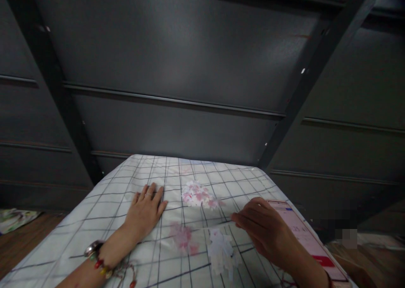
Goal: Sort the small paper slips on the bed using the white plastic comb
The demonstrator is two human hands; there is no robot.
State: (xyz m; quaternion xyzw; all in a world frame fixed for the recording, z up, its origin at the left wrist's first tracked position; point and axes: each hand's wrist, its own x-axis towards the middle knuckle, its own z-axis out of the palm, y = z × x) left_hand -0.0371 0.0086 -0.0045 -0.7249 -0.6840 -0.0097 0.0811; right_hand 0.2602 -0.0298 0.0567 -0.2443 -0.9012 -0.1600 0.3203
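Observation:
My left hand [146,212] lies palm down on the checked cloth [110,212], its fingers stretched and slightly apart. Closed in a pinch, my right hand [261,227] holds one end of a thin pale stick [213,226]. The stick points left toward a blurred pink petal-like cluster [184,238]; I cannot tell whether the two are joined. Between and beyond my hands is a pile of pink and white petal-like pieces [198,194]. A pile of whitish pieces [220,252] lies nearer to me, just below the stick.
A phone [308,237] with a lit pinkish screen lies at the right edge, partly behind my right forearm. Dark metal panels [177,60] rise beyond the cloth-covered surface. A patterned cloth-like item [15,219] is on the brown floor [38,237] at left.

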